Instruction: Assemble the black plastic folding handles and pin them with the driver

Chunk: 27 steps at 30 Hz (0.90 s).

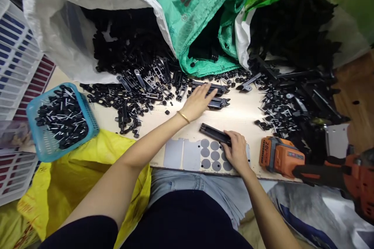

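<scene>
My right hand (pixel 237 148) is closed around one end of a long black channel-shaped plastic piece (pixel 214 133), held at a slant above the board. Further up the bench, my left hand (pixel 198 103) reaches out with its fingers apart. It lies over or just above two similar long black pieces, a nearer one (pixel 219 103) and a farther one (pixel 220 88); whether the fingertips press on them I cannot tell. Below the held piece is a row of flat grey discs (pixel 215 155) beside plain grey rectangles (pixel 191 156) at the bench's front edge.
A blue basket (pixel 95 118) of black-headed screws stands left. Loose black links (pixel 140 79) spill from a white sack (pixel 37 19); a green sack (pixel 181 46) stands in the middle. More screws (pixel 277 107) lie right, near an orange cordless tool (pixel 280 155). A yellow bag (pixel 87 171) hangs front left.
</scene>
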### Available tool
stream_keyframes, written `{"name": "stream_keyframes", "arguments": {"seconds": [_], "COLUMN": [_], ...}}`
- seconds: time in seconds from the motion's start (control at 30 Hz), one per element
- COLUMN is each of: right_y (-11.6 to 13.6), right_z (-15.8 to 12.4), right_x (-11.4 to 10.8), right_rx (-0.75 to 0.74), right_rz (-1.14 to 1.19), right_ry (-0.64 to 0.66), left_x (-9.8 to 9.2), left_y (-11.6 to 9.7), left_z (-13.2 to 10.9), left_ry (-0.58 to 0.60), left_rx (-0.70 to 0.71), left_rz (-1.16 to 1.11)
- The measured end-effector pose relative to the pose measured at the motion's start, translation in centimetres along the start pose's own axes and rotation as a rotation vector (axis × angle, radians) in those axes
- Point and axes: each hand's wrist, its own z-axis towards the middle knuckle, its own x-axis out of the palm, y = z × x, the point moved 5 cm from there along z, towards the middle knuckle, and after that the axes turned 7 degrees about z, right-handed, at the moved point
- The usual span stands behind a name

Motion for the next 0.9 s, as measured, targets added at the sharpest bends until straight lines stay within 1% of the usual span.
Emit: {"name": "stream_keyframes", "arguments": {"seconds": [0.03,0.07,0.13,0.17,0.2,0.27,0.33,0.4,0.5,0.53,0.6,0.67,0.7,0.77,0.8,0.83,0.87,0.9], "right_y": [0.0,0.0,0.1,0.1,0.2,0.4,0.7,0.9,0.8,0.7,0.7,0.9,1.0,1.6,1.9,2.1,2.3,2.4], "right_z": [0.2,0.4,1.0,1.3,1.6,1.9,1.8,1.2,0.4,0.3,0.5,1.3,1.9,3.2,3.8,4.3,4.6,4.8], "right_x": [0.0,0.0,-0.4,-0.7,-0.9,-1.4,-1.8,-2.2,-3.0,-3.2,-3.5,-3.5,-3.5,-3.6,-3.7,-4.0,-4.5,-5.0], "right_rx": [-0.010,-0.018,-0.022,-0.016,-0.008,0.006,0.005,-0.002,-0.008,-0.011,-0.023,-0.048,-0.067,-0.113,-0.129,-0.132,-0.110,-0.055], "right_rz": [-0.005,-0.011,-0.019,-0.015,-0.004,0.037,0.074,0.083,0.093,0.103,0.116,0.111,0.103,0.089,0.078,0.065,0.050,0.029], "right_ry": [0.007,0.017,0.030,0.031,0.034,0.058,0.126,0.221,0.364,0.415,0.522,0.618,0.647,0.645,0.605,0.542,0.460,0.378], "left_x": [-0.7,-1.3,-1.9,-1.7,-1.4,-0.4,0.6,1.1,1.1,0.8,-0.5,-2.6,-3.8,-6.0,-6.7,-7.1,-7.0,-6.4], "left_y": [1.2,2.7,5.6,6.8,7.6,8.2,8.2,7.9,7.7,7.7,7.9,8.0,8.0,7.4,7.0,6.4,5.7,4.8], "left_z": [-0.8,-1.7,-3.5,-4.1,-4.6,-4.7,-4.1,-3.4,-3.2,-3.6,-5.3,-7.9,-9.3,-11.7,-12.7,-13.4,-13.8,-13.9], "left_ry": [-0.028,-0.052,-0.060,-0.043,-0.018,0.015,0.006,-0.023,-0.030,-0.029,-0.028,-0.035,-0.039,-0.037,-0.012,0.019,0.051,0.079], "left_rx": [-0.062,-0.153,-0.349,-0.416,-0.453,-0.466,-0.467,-0.491,-0.517,-0.522,-0.540,-0.549,-0.529,-0.438,-0.407,-0.395,-0.379,-0.366], "left_rz": [0.005,0.013,0.032,0.033,0.028,0.021,0.044,0.085,0.102,0.100,0.092,0.063,0.023,-0.086,-0.129,-0.152,-0.175,-0.201]}}
